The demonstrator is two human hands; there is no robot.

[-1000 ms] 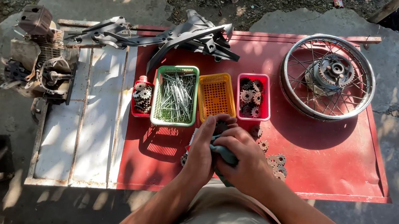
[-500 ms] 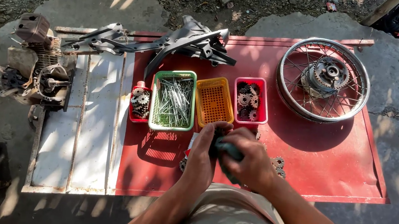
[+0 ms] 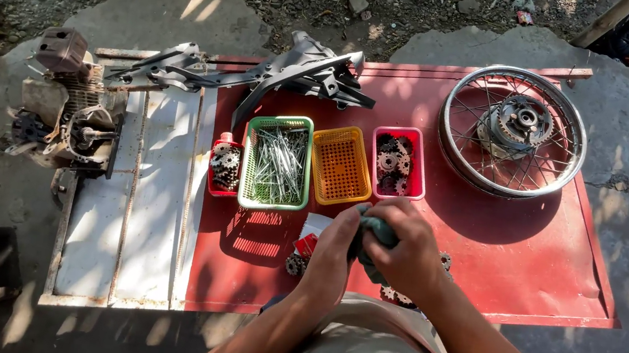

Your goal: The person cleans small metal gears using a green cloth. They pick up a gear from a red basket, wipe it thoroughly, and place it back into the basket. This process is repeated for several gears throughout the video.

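Both hands meet at about six o'clock of the red panel [image 3: 517,254], just above the person's lap. The right hand [image 3: 406,255] is closed around a dark green cloth [image 3: 379,231], its fingers wrapped over the top of the bundle. The left hand [image 3: 332,257] presses against the cloth from the nine o'clock side, fingers curled as if round something inside it; what it grips is hidden, so I cannot tell whether it holds a part or only the cloth. Loose small sprockets [image 3: 294,264] lie on the panel just beside the left hand, with more peeking out under the right wrist. At twelve o'clock from the hands stand four baskets in a row: a small red one [image 3: 210,174] holding sprockets, a green one [image 3: 250,159] full of metal spokes, an empty-looking yellow one [image 3: 341,165], and a pink one [image 3: 417,170] with more sprockets. A spoked wheel [image 3: 514,131] lies at two o'clock, a dark frame piece [image 3: 297,67] at eleven, and an engine block [image 3: 65,113] at nine.
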